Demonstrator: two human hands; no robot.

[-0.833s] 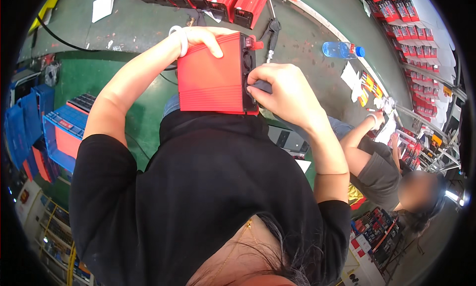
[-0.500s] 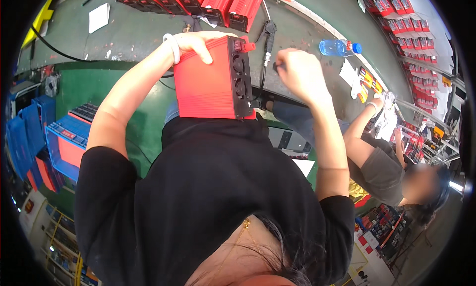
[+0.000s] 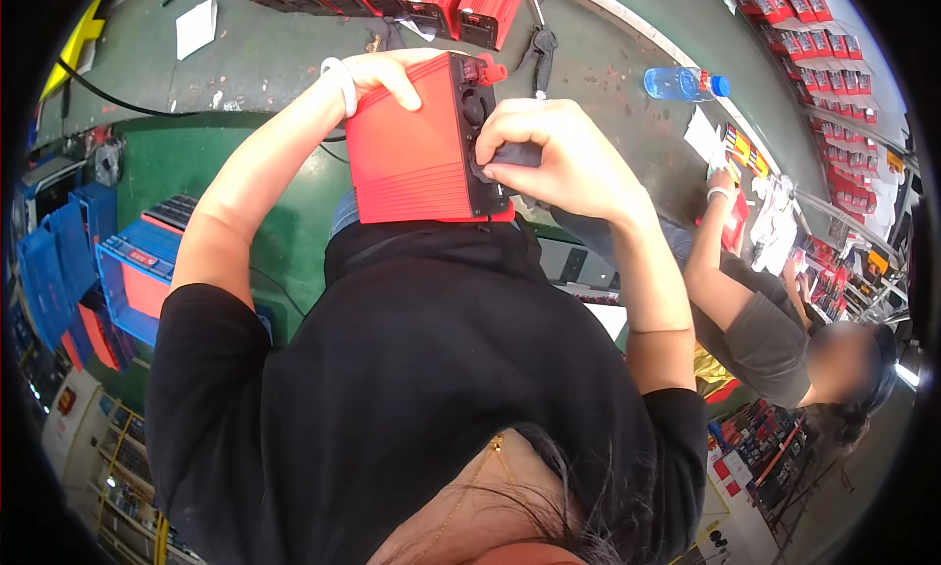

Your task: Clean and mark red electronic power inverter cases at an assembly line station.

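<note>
A red ribbed power inverter [image 3: 407, 153] stands against my front, its black end panel [image 3: 473, 188] with round sockets and a red terminal facing right. My left hand [image 3: 387, 75] is closed around its far edge, thumb on the red face and the other fingers partly hidden. At that panel, my right hand [image 3: 569, 158] is closed on a small dark piece [image 3: 518, 154], pressing its fingertips at the lower socket. The hand covers part of this socket, and I cannot make out what kind of thing the dark piece is.
A row of red inverters [image 3: 431, 1] lines the bench's far side, beside a black air blow gun [image 3: 542, 50]. Right of it lies a water bottle [image 3: 676, 83]. A co-worker [image 3: 755, 320] sits at the right. Blue crates [image 3: 123, 281] stand at the left.
My right hand has moved left and slightly down, bringing the dark piece from beside the inverter onto its socket panel. My left hand keeps its hold. The co-worker's arm has shifted.
</note>
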